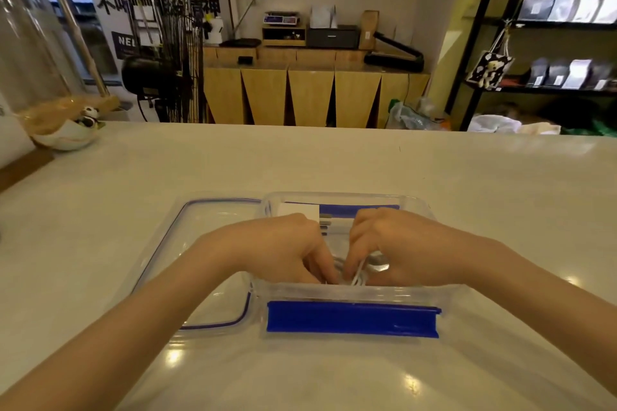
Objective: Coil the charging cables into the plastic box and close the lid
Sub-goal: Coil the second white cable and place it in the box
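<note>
Inside the clear box (417, 207), both hands pinch a thin white cable (359, 274).

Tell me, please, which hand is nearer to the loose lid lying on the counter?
Left. The left hand reaches into the plastic box right beside the lid, with its forearm crossing over it; the right hand is in the box's far half.
</note>
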{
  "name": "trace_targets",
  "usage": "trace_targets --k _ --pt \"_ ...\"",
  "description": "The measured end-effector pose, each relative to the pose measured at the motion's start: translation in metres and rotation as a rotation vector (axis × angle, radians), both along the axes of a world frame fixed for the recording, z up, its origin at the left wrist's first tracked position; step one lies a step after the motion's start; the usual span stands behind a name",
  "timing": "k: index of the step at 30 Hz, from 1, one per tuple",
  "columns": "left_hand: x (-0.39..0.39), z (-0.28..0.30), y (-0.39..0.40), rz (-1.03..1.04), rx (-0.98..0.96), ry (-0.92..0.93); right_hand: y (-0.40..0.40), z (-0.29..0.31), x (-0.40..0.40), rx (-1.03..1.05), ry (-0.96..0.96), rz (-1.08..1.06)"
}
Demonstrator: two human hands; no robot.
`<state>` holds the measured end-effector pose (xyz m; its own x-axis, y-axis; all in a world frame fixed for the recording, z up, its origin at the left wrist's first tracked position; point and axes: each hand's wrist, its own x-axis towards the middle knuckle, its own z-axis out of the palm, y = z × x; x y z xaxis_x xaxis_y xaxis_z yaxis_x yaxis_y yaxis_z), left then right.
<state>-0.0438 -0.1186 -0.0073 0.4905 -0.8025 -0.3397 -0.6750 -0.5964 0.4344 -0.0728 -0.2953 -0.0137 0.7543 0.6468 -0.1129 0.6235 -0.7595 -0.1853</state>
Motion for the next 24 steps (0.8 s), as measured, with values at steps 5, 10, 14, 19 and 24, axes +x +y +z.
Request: trace_targets --k 5,10,14,19,24 --pt "-0.001 0.006 0.001 -0.004 0.045 0.126 -0.005 0.001 -0.002 0.003 0.059 -0.025" --pt "-0.002 0.011 0.004 0.038 0.007 0.223 -0.004 0.004 -0.002 0.081 0.127 -0.065" --pt "-0.002 0.015 0.013 0.093 -0.151 0.205 -0.006 0.012 0.001 0.146 0.105 -0.094" --pt "-0.007 0.024 0.038 0.247 -0.424 0.111 0.002 0.026 0.014 0.23 0.038 -0.101" --pt "-0.014 0.024 0.074 0.534 -0.602 -0.089 0.033 0.042 0.045 0.338 -0.003 -0.079"
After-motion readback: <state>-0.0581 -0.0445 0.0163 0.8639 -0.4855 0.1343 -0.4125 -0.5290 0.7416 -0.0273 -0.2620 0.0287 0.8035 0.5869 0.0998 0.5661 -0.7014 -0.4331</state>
